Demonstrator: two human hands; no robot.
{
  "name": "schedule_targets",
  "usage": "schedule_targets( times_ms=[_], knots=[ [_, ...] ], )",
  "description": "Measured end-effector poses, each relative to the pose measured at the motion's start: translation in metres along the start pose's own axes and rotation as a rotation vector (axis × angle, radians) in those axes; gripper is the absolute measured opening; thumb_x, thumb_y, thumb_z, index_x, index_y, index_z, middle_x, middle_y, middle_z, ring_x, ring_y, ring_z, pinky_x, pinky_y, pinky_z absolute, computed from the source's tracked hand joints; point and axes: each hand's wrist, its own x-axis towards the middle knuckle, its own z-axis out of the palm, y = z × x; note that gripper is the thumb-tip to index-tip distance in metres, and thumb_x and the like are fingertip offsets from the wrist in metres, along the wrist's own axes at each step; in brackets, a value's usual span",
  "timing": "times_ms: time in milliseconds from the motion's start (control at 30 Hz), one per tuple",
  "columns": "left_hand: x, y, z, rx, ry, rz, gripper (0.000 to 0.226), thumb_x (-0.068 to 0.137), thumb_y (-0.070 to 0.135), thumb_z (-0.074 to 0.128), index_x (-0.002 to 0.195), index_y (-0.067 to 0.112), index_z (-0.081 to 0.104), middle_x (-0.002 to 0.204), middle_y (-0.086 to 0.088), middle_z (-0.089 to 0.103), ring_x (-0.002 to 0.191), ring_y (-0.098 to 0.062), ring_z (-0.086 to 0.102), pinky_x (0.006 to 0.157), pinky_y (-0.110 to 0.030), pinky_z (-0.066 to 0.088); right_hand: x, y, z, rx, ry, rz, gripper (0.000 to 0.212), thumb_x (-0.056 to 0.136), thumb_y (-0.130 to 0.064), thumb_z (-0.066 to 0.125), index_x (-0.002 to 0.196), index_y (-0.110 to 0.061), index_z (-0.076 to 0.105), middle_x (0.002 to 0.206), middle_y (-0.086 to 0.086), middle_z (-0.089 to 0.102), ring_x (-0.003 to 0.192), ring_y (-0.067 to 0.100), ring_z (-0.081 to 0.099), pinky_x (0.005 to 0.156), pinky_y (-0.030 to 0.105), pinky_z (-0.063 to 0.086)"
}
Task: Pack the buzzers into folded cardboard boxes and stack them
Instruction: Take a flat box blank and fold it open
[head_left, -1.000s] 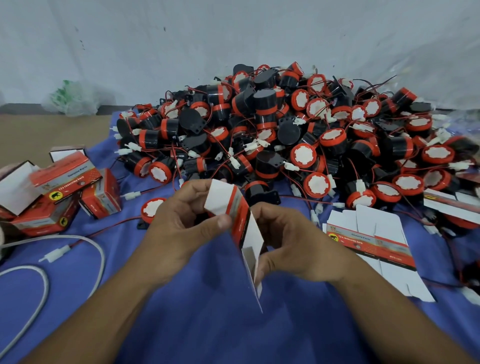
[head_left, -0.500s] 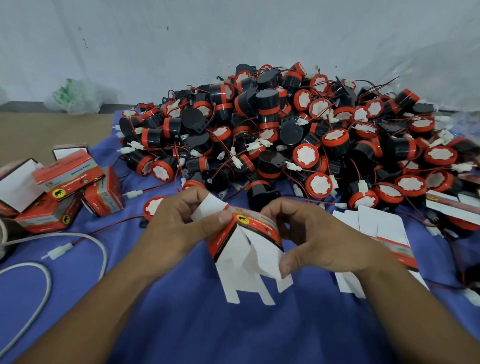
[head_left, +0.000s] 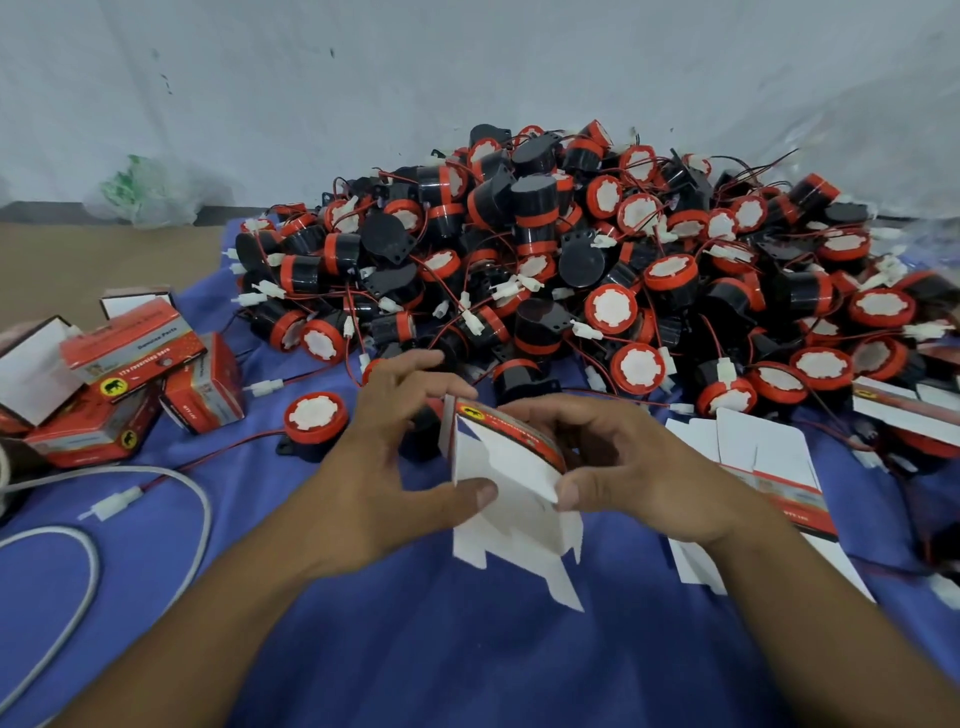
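A half-open cardboard box (head_left: 501, 467) is held just above the blue cloth (head_left: 415, 649); it is pinched on one side by the left hand (head_left: 395, 467) and on the other by the right hand (head_left: 639, 467), thumbs pressed on its white flaps. The heap of buzzers (head_left: 571, 260) is piled just behind; packed boxes (head_left: 130, 364) are stacked far left.

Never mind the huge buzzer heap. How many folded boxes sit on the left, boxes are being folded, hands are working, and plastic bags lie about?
folded boxes, left side: 5 that show
box being folded: 1
hands: 2, the left hand and the right hand
plastic bag: 1
Total: 9
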Motion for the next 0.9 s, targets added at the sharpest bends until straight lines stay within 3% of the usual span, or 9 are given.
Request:
schedule_targets(
  times_ms=[133,233,300,400,467,600,733,833,900],
  knots=[
    [-0.002,0.004,0.007,-0.206,-0.026,-0.018,0.054,0.077,0.036,0.061,0.130,0.031,0.053,0.123,0.005,0.059,0.113,-0.022,0.059,0.089,-0.034,0.051,0.004,0.004,0.002,0.192,0.056,-0.011,0.081,0.067,-0.066,0.079,0.133,-0.021,0.061,0.096,0.002,0.054,0.090,0.015,0.057,0.081,0.032,0.050],
    [-0.003,0.008,0.009,-0.256,0.074,-0.019,0.050,0.073,0.038,0.056,0.121,0.022,0.059,0.115,-0.008,0.059,0.106,-0.029,0.056,0.086,-0.035,0.049,0.002,0.003,0.001,0.230,-0.015,-0.056,0.086,0.070,-0.060,0.080,0.140,-0.018,0.054,0.097,0.003,0.049,0.088,0.017,0.052,0.084,0.043,0.046],
    [-0.003,0.008,0.006,-0.263,0.075,-0.014,0.048,0.072,0.037,0.056,0.119,0.025,0.060,0.113,-0.009,0.058,0.104,-0.031,0.055,0.085,-0.037,0.048,0.001,0.002,0.000,0.170,-0.039,-0.051,0.085,0.067,-0.049,0.088,0.139,-0.021,0.053,0.101,0.006,0.051,0.093,0.024,0.054,0.084,0.051,0.047],
    [-0.005,0.009,0.002,-0.200,0.003,0.023,0.052,0.072,0.033,0.055,0.124,0.038,0.059,0.123,0.007,0.058,0.113,-0.019,0.055,0.086,-0.022,0.045,0.002,0.002,0.001,0.133,0.034,-0.048,0.068,0.069,-0.032,0.091,0.129,-0.027,0.059,0.098,0.018,0.050,0.092,0.032,0.054,0.081,0.056,0.052],
    [-0.005,0.006,0.003,-0.152,-0.080,0.063,0.052,0.079,0.037,0.059,0.131,0.035,0.057,0.129,0.004,0.057,0.120,-0.023,0.053,0.094,-0.024,0.042,0.003,0.002,0.003,0.153,0.120,-0.056,0.055,0.070,-0.023,0.087,0.120,-0.028,0.064,0.089,0.014,0.047,0.085,0.028,0.050,0.073,0.044,0.053],
    [-0.003,0.010,0.006,-0.209,-0.083,0.058,0.061,0.083,0.080,0.048,0.130,0.043,0.058,0.115,0.006,0.059,0.108,-0.018,0.058,0.092,-0.027,0.046,0.006,0.002,0.007,0.235,0.229,-0.087,0.039,0.076,-0.004,0.077,0.105,-0.029,0.071,0.083,0.004,0.052,0.076,0.011,0.059,0.070,0.022,0.051],
    [0.002,0.013,0.009,-0.307,-0.031,0.086,0.042,0.089,0.062,0.059,0.118,0.032,0.065,0.108,0.018,0.066,0.094,-0.001,0.062,0.079,-0.011,0.048,0.012,0.001,0.018,0.269,0.294,-0.110,0.032,0.080,0.000,0.068,0.096,-0.027,0.074,0.084,0.000,0.065,0.079,0.013,0.065,0.075,0.024,0.054],
    [0.002,0.010,0.007,-0.360,-0.066,0.056,0.037,0.085,0.056,0.069,0.114,0.034,0.065,0.101,0.017,0.065,0.090,-0.003,0.063,0.076,-0.014,0.050,0.016,-0.001,0.024,0.321,0.327,-0.087,0.029,0.080,0.003,0.070,0.091,-0.023,0.075,0.085,0.002,0.070,0.077,0.017,0.066,0.067,0.028,0.054],
    [0.002,0.008,0.005,-0.442,-0.101,0.042,0.041,0.083,0.052,0.075,0.116,0.030,0.065,0.090,0.007,0.061,0.080,-0.010,0.060,0.071,-0.020,0.050,0.016,-0.002,0.028,0.316,0.336,-0.059,0.024,0.078,-0.003,0.074,0.087,-0.026,0.075,0.082,0.002,0.070,0.072,0.020,0.064,0.062,0.035,0.048]
  ],
)
